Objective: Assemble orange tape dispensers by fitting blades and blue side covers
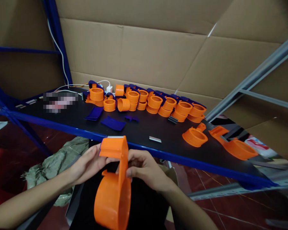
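Gripped in both hands: orange dispenser [114, 179], below the shelf [158, 134] edge, near the lap. Left hand [88, 164] pinched on the upper tab, right hand [141, 167] clamped on its side, seemingly to steady it edge-on for fitting. Forearms angled inward, wrists level. Finished orange rings [156, 102] crowded along the shelf's back, blue pieces [112, 123] in front

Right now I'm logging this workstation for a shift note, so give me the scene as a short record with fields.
Left hand: grips the upper end of the orange dispenser body
Right hand: holds the same piece from the other side
Shelf: black top, blue edge
Back row: assembled orange and blue units
Loose blue parts: flat on the shelf
Loose orange bodies: right end of the shelf
Small metal piece: near the front edge
Backdrop: cardboard sheets
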Motion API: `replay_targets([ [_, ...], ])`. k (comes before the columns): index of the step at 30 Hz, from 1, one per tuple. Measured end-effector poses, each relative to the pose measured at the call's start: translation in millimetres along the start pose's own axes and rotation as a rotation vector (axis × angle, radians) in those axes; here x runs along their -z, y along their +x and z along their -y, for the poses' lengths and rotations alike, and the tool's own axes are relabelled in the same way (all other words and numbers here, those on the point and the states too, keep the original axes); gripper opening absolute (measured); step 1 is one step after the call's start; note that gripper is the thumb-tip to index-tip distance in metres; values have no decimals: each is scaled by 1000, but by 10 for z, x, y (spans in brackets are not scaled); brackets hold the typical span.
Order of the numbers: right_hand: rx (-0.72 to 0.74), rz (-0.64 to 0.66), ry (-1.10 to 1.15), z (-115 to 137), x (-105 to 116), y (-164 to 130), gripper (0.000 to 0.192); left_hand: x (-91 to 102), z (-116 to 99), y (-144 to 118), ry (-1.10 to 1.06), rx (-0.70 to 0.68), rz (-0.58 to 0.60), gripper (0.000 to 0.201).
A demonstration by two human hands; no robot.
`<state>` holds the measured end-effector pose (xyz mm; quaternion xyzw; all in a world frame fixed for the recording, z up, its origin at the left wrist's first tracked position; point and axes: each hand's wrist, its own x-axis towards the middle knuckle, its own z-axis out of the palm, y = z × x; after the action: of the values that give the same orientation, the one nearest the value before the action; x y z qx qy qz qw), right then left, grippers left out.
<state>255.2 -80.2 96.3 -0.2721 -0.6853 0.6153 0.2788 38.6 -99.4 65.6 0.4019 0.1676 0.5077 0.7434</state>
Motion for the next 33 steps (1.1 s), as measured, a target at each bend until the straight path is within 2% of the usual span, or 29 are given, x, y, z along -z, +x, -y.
replay_targets([
  [3, -71, 190, 262, -40, -2, 111, 45, 51, 19, -13, -62, 55, 63, 71],
  [5, -82, 241, 233, -37, -12, 161, 41, 128, 27, -35, -78, 48, 55, 77],
  [7, -57, 218, 47, 8, 6, 191, 36, 201, 19, -58, -84, 49, 34, 83],
  [9, 23, 110, -249, 76, 71, 229, 30, 234, 0, -66, -102, 43, -18, 78],
  [11, 144, -99, -547, 135, 169, 307, 26, 217, -12, -53, -114, 38, -55, 65],
  [13, 269, -337, -782, 156, 260, 444, 25, 172, -7, -26, -119, 39, -31, 55],
  [14, 325, -408, -886, 149, 289, 531, 25, 149, 2, -13, -118, 36, -3, 52],
  [15, 373, -427, -990, 130, 302, 625, 27, 133, 13, -3, -115, 38, 19, 50],
  [16, 411, -392, -1089, 103, 299, 720, 31, 125, 24, 3, -112, 28, 29, 49],
  [18, 437, -241, -1258, 40, 255, 889, 37, 134, 43, 0, -104, 2, 10, 48],
  [21, 370, -91, -1411, -11, 163, 1024, 33, 177, 43, -18, -86, -47, -62, 50],
  [25, 314, -78, -1533, 24, 120, 940, 37, 191, 3, -13, -55, -75, -145, 46],
  [29, 426, -24, -1498, -37, 176, 668, 27, 157, -24, 8, -44, -133, -215, 38],
  [31, 455, -69, -1441, -120, 241, 519, 23, 136, -20, 11, -44, -179, -203, 41],
  [33, 449, -171, -1339, -178, 330, 380, 18, 116, -5, 18, -44, -214, -186, 44],
])
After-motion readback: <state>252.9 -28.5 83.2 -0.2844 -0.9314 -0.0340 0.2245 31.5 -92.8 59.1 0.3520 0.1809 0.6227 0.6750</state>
